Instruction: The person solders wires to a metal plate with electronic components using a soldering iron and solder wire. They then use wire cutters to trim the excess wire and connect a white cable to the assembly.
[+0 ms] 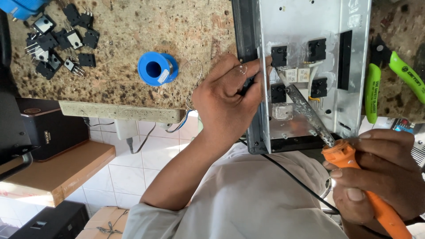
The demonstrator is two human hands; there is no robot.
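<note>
A grey metal chassis plate (349, 93) lies on the speckled stone counter with several black transistors (279, 56) mounted on it. My left hand (228, 99) grips the plate's left edge, fingertips pinched beside the upper left transistor; a thin solder wire seems to run from them. My right hand (378, 175) is wrapped around the orange handle of a soldering iron (343, 155). Its dark metal shaft (307, 110) reaches up and left, with the tip close to the lower left transistor (278, 94).
A blue solder spool (155, 68) sits on the counter (119, 40) left of my hand. Several loose black transistors (57, 42) lie at the far left. Green-handled cutters (392, 71) rest right of the plate. Boxes, a black speaker and tiled floor (128, 172) lie beyond the counter edge.
</note>
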